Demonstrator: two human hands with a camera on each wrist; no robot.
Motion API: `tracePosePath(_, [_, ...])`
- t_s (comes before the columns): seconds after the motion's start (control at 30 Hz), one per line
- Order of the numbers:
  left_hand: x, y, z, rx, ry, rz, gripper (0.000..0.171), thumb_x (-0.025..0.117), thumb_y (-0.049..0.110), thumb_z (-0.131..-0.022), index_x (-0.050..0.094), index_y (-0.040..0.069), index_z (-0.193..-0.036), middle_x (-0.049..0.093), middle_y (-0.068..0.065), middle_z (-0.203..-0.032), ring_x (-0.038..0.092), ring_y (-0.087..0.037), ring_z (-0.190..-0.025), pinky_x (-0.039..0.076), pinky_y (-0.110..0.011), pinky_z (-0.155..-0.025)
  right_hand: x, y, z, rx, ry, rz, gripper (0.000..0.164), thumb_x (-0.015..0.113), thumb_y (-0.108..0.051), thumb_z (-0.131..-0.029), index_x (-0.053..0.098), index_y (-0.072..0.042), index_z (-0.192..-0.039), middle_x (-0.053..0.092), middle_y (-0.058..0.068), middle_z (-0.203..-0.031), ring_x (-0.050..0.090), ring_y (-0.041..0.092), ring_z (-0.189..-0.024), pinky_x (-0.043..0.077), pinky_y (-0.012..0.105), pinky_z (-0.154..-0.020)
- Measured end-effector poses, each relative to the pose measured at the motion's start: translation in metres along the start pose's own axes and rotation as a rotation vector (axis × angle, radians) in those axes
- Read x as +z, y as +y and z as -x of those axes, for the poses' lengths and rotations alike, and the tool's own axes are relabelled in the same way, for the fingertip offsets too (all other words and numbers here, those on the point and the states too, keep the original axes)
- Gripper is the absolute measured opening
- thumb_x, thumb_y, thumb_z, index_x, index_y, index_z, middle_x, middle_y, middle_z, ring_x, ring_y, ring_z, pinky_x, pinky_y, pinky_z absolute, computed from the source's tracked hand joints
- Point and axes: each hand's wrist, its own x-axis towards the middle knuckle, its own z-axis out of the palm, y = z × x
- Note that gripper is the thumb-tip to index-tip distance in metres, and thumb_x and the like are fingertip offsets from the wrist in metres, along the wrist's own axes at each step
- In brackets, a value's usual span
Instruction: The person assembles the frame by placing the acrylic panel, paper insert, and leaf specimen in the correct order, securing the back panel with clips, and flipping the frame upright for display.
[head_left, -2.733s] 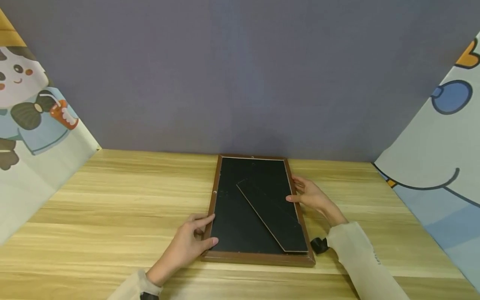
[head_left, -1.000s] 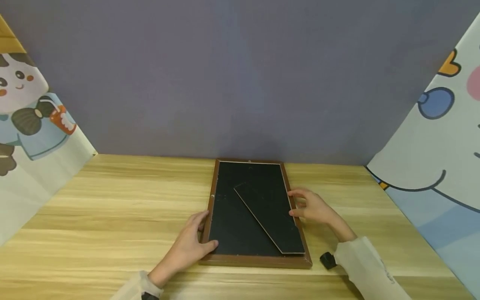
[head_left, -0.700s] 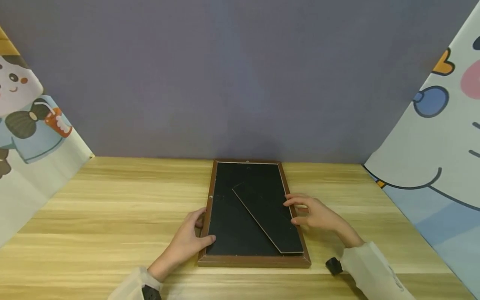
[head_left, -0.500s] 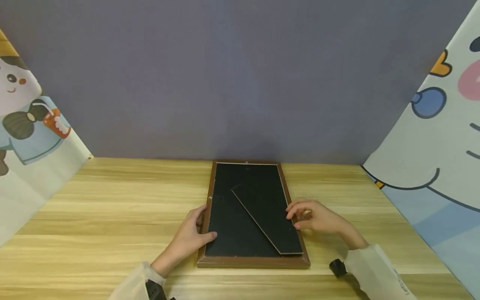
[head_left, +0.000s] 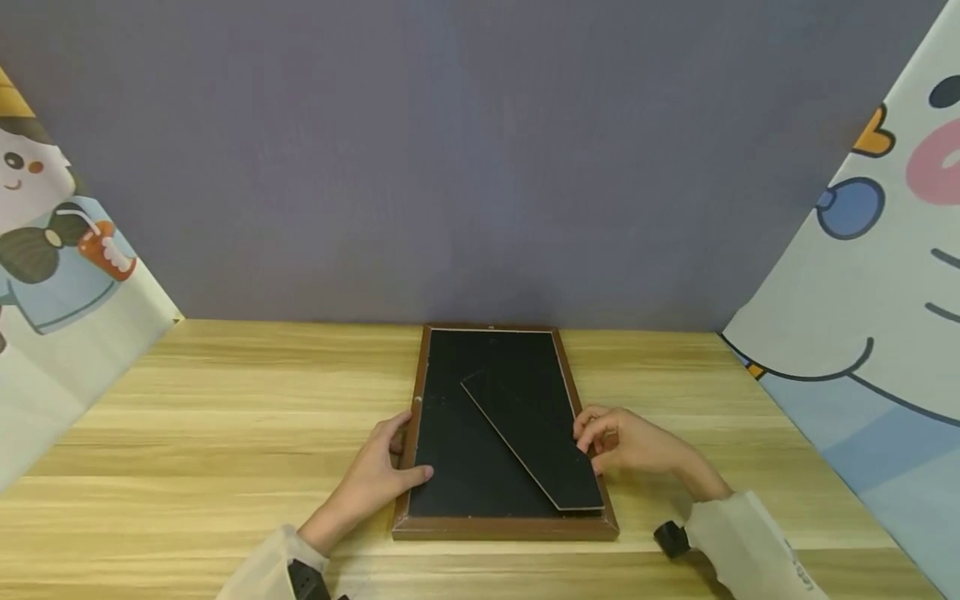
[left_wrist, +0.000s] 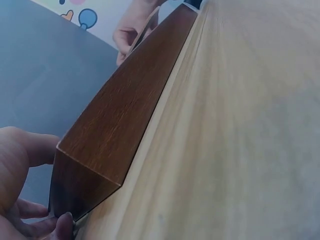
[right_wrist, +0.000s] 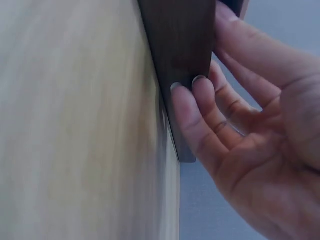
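A picture frame (head_left: 506, 527) with a brown wooden rim lies face down, its black backing (head_left: 457, 450) upward. Slanting across the backing is a black easel stand (head_left: 536, 454), its near end slightly raised. My left hand (head_left: 371, 479) grips the frame's left side near the front corner, thumb over the rim and fingers along the outside. At the right side, my right hand (head_left: 637, 442) pinches the stand's edge between thumb and fingers. Seen from the right wrist, two fingertips (right_wrist: 185, 102) rest against the frame's outer side wall (right_wrist: 182, 40).
The frame lies on a light wood-grain table (head_left: 262, 400). A grey panel (head_left: 465, 167) rises behind the table. Cartoon-printed panels stand at the left (head_left: 67, 250) and right (head_left: 900, 292). A black wrist device (head_left: 671, 539) sits beside the right sleeve.
My right hand has slid down the frame's right side toward me and its fingers have closed at the stand's edge. The left hand keeps its grip, its index finger drawn back to the rim's outside.
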Motion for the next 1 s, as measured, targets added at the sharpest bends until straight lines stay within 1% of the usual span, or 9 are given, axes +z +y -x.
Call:
tracePosePath(0.1, [0.0,0.0,0.0,-0.005,0.0,-0.002,0.083,0.08,0.015,-0.074,0.036,-0.001,-0.143,0.045,-0.02,-0.136,0.051,-0.029,-0.105,0.051,-0.035,-0.075,0.001,-0.003,-0.002,0.032,0.02,0.007,0.01,0.069,0.002,-0.079,0.069,-0.005,-0.086,0.051,0.014,-0.103,0.049,0.009,-0.077,0.05,0.022,-0.068])
tracePosePath(0.2, [-0.001,0.0,0.0,-0.012,0.003,-0.002,0.084,0.08,0.015,-0.074,0.036,0.0,-0.144,0.045,-0.02,-0.135,0.051,-0.029,-0.106,0.051,-0.035,-0.075,0.0,-0.004,-0.004,0.054,0.019,0.015,0.009,0.068,0.003,-0.079,0.071,-0.005,-0.084,0.05,0.013,-0.103,0.049,0.006,-0.081,0.052,0.024,-0.072])
tracePosePath(0.33, [-0.001,0.0,0.0,-0.014,0.002,-0.005,0.084,0.08,0.015,-0.074,0.036,0.0,-0.144,0.046,-0.019,-0.135,0.05,-0.028,-0.105,0.05,-0.034,-0.075,-0.002,-0.003,-0.002,0.04,-0.009,0.01,0.003,0.068,-0.004,-0.085,0.071,-0.005,-0.085,0.051,0.013,-0.103,0.05,0.005,-0.091,0.053,0.025,-0.078])
tracePosePath(0.47, [0.0,0.0,0.0,-0.006,0.0,-0.009,0.083,0.08,0.015,-0.074,0.036,0.0,-0.143,0.046,-0.02,-0.135,0.051,-0.028,-0.105,0.05,-0.035,-0.076,-0.004,-0.002,0.0,0.005,-0.026,-0.006,0.01,0.065,-0.012,-0.089,0.07,-0.003,-0.087,0.052,0.016,-0.104,0.051,0.004,-0.098,0.052,0.024,-0.083])
tracePosePath(0.57, [0.001,0.0,0.0,0.001,0.0,-0.013,0.083,0.08,0.015,-0.074,0.037,-0.001,-0.143,0.046,-0.02,-0.135,0.051,-0.028,-0.105,0.05,-0.035,-0.076,-0.004,-0.001,0.001,0.009,-0.02,-0.002,0.013,0.065,-0.015,-0.089,0.07,-0.003,-0.087,0.053,0.015,-0.104,0.052,0.003,-0.098,0.052,0.024,-0.083])
tracePosePath(0.7, [0.002,0.0,0.002,0.005,0.0,0.0,0.081,0.081,0.013,-0.074,0.039,-0.004,-0.141,0.047,-0.019,-0.133,0.051,-0.029,-0.105,0.05,-0.033,-0.075,-0.003,-0.002,0.001,0.034,-0.002,0.03,0.012,0.067,-0.016,-0.088,0.07,-0.004,-0.086,0.054,0.013,-0.104,0.052,0.003,-0.097,0.053,0.028,-0.082])
tracePosePath(0.8, [0.002,0.001,0.003,0.005,-0.001,0.012,0.08,0.081,0.011,-0.073,0.04,-0.005,-0.14,0.048,-0.018,-0.13,0.051,-0.028,-0.104,0.05,-0.031,-0.073,-0.003,-0.004,0.0,0.044,0.0,0.05,0.009,0.067,-0.012,-0.087,0.07,-0.004,-0.084,0.054,0.013,-0.103,0.052,0.004,-0.096,0.053,0.028,-0.08])
tracePosePath(0.9, [0.002,0.001,0.004,0.006,-0.001,0.013,0.079,0.081,0.011,-0.073,0.04,-0.005,-0.14,0.049,-0.017,-0.128,0.051,-0.027,-0.103,0.049,-0.03,-0.072,-0.003,-0.008,-0.001,0.038,-0.013,0.082,0.006,0.067,-0.007,-0.087,0.07,-0.004,-0.082,0.054,0.012,-0.101,0.051,0.005,-0.092,0.053,0.026,-0.078])
tracePosePath(1.0, [0.003,0.002,0.005,0.01,-0.001,0.014,0.079,0.08,0.011,-0.074,0.04,-0.005,-0.14,0.049,-0.017,-0.128,0.051,-0.027,-0.103,0.048,-0.029,-0.072,-0.004,-0.011,-0.003,0.034,-0.031,0.118,0.007,0.067,-0.003,-0.086,0.07,-0.006,-0.08,0.053,0.009,-0.099,0.051,0.006,-0.087,0.053,0.024,-0.074])
